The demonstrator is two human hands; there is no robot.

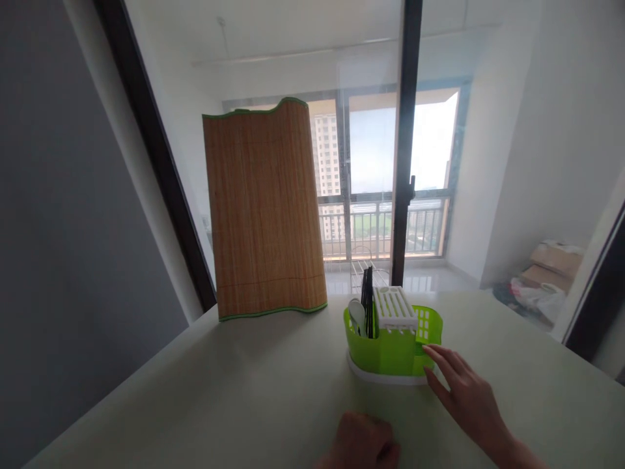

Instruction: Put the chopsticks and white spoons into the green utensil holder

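A lime-green plastic utensil holder (390, 352) with a white base and a white slotted insert stands on the pale table (234, 397). A white spoon (357, 315) and dark chopsticks (368, 301) stick up out of its left side. My right hand (466, 391) lies flat on the table with fingers apart, its fingertips touching the holder's right side. My left hand (364, 444) rests as a closed fist on the table just in front of the holder, holding nothing that I can see.
A rolled bamboo mat (266, 208) with green edging stands upright at the back left of the table. Behind the table are glass sliding doors with dark frames and a balcony railing. Boxes and bags lie on the floor at the right.
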